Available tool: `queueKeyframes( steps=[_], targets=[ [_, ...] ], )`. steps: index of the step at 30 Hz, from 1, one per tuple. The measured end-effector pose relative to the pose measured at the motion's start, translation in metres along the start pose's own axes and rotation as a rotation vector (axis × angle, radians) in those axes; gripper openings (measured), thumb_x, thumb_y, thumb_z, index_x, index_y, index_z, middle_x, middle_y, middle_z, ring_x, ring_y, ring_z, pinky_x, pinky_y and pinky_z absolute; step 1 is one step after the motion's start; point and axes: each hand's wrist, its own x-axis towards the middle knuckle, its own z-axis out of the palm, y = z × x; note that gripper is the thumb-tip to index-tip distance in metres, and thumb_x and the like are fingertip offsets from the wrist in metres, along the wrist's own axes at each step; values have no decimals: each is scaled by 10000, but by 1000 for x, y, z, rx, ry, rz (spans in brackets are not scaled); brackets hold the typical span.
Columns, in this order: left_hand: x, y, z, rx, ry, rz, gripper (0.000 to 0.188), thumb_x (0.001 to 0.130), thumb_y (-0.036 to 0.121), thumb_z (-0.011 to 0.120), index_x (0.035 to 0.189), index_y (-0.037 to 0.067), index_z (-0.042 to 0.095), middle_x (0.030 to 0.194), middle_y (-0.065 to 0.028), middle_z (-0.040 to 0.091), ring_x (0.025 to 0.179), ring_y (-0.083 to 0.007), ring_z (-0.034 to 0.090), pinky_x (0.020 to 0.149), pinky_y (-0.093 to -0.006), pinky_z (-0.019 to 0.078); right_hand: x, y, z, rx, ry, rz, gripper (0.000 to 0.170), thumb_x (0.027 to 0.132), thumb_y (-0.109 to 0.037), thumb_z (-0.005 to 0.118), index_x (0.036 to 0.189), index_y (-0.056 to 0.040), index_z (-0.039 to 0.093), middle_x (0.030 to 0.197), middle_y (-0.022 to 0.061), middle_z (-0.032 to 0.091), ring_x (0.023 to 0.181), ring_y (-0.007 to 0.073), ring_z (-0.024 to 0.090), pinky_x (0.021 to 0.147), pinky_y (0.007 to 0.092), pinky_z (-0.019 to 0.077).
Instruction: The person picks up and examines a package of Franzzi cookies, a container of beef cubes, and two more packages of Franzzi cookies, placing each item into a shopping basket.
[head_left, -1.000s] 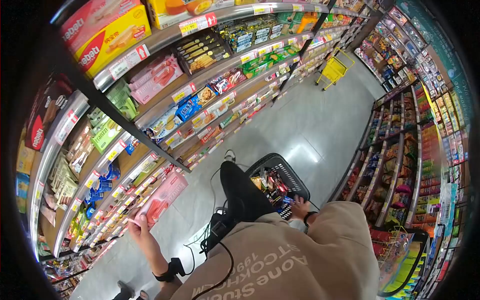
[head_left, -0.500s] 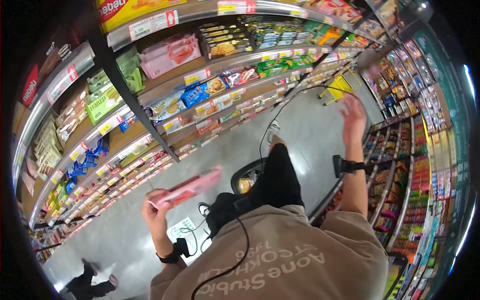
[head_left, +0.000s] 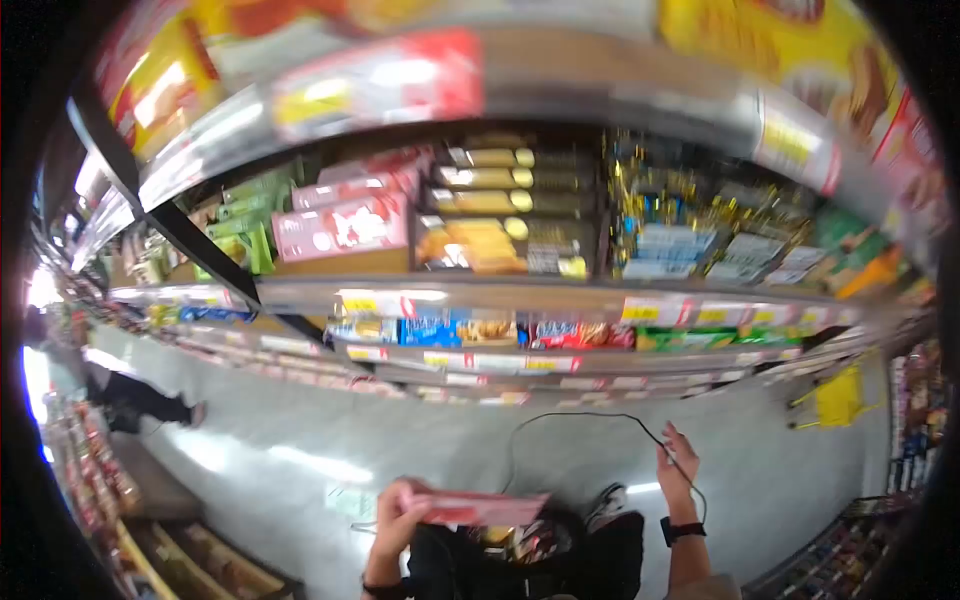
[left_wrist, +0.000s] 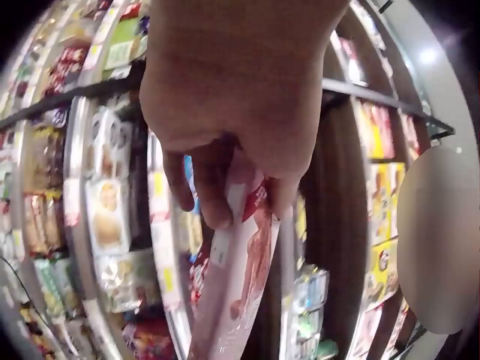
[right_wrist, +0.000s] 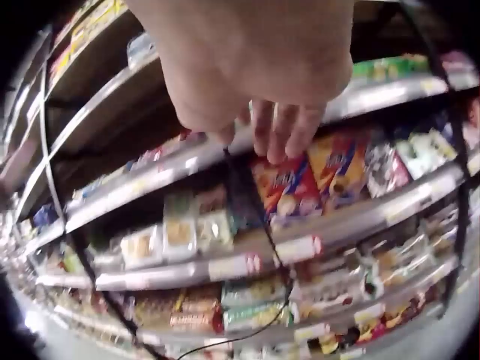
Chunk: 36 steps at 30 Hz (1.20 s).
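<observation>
In the head view my left hand (head_left: pixel 400 515) grips one end of a pink wafer packet (head_left: pixel 485 508), which lies roughly level over the shopping basket (head_left: pixel 565 535). The left wrist view shows the thumb and fingers pinching the top of that packet (left_wrist: pixel 240 277), a red patch and wafer picture on its side. My right hand (head_left: pixel 678 465) is raised to the right, fingers loosely bent and apart from the thumb. A thin black cable (head_left: pixel 580 414) loops across it, and in the right wrist view the cable (right_wrist: pixel 266 232) runs down from the thumb.
Ahead stands a long snack shelf (head_left: pixel 500 290) with pink packets (head_left: pixel 345 228), dark biscuit boxes (head_left: pixel 510 210) and other sweets. A yellow cart (head_left: pixel 840 395) is on the right. At far left, another person's legs (head_left: pixel 150 400) show. My dark-trousered leg (head_left: pixel 600 555) is beside the basket.
The view has swung round to face the shelf. My right hand has left the basket and risen, with the cable now across it. My left hand still holds the pink packet, now above the basket.
</observation>
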Motion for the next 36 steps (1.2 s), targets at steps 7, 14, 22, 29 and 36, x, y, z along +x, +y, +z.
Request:
queueKeyframes(
  steps=[7, 14, 22, 29, 36],
  targets=[
    [15, -27, 65, 42, -207, -234, 225, 914, 42, 694, 1118, -22, 622, 1078, -91, 668, 917, -126, 632, 809, -287, 528, -170, 111, 234, 100, -973, 31, 1023, 660, -630, 803, 1439, -63, 460, 1375, 247, 547, 1270, 402, 524, 999, 623, 413],
    [17, -85, 7, 23, -138, -287, 234, 924, 73, 695, 1124, -28, 628, 1084, -90, 681, 983, -135, 639, 854, -275, 516, -213, 87, 318, 175, -1378, -156, 932, 642, -630, 762, 1368, -98, 521, 1339, 138, 585, 1251, 364, 540, 1047, 484, 430],
    [41, -93, -31, 99, -149, -156, 229, 904, 94, 734, 1083, -29, 661, 985, -62, 711, 900, -113, 648, 799, -259, 521, -210, 68, 395, 40, -1420, -243, 671, 688, -484, 709, 1204, -62, 629, 1195, 161, 656, 1127, 344, 615, 953, 429, 497],
    [51, -130, -45, 73, -174, -102, 247, 898, 111, 749, 1088, -23, 668, 961, -59, 715, 865, -94, 630, 783, -263, 512, -242, 121, 479, -180, -1319, -395, 495, 673, -312, 686, 1099, -65, 648, 1081, 194, 668, 1016, 320, 636, 896, 393, 521],
    [38, -141, -50, 47, -72, -64, 245, 890, 110, 757, 1072, -26, 665, 966, -75, 720, 870, -116, 642, 781, -274, 521, -214, 97, 438, 7, -1408, -349, 509, 661, -268, 686, 1124, -62, 639, 1104, 202, 663, 1028, 355, 628, 892, 423, 514]
  ],
)
